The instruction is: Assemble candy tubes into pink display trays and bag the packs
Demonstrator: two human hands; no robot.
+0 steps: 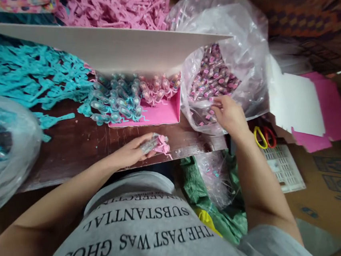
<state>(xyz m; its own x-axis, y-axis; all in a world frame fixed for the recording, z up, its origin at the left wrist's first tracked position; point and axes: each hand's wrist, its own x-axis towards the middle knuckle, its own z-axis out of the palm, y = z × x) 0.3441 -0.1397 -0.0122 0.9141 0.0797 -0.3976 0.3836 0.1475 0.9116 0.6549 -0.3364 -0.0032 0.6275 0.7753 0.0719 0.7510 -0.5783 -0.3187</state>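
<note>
My left hand [138, 148] is closed round clear plastic bulb-shaped pieces with pink plastic ends [162, 144], just in front of the table edge. Over an open plastic bag [189, 71] on the right, my right hand [229, 111] has its fingers curled at the contents. Small pink-capped pieces [214, 74] fill that bag; what the fingertips pinch is too small to tell. Between the hands stands an open pink-lined box [160, 113]. Rows of clear bulb-shaped pieces with teal ends [117, 98] and pink ends [159, 87] stand in and beside it.
Teal plastic parts [34, 70] lie heaped at left, behind another plastic bag [21, 142]. Pink parts [116, 2] are piled at the back. Yellow-and-red-handled scissors [261, 137], a white plastic basket [287, 167] and a folded carton [302, 102] are right. A green sack [192, 182] sits below the table.
</note>
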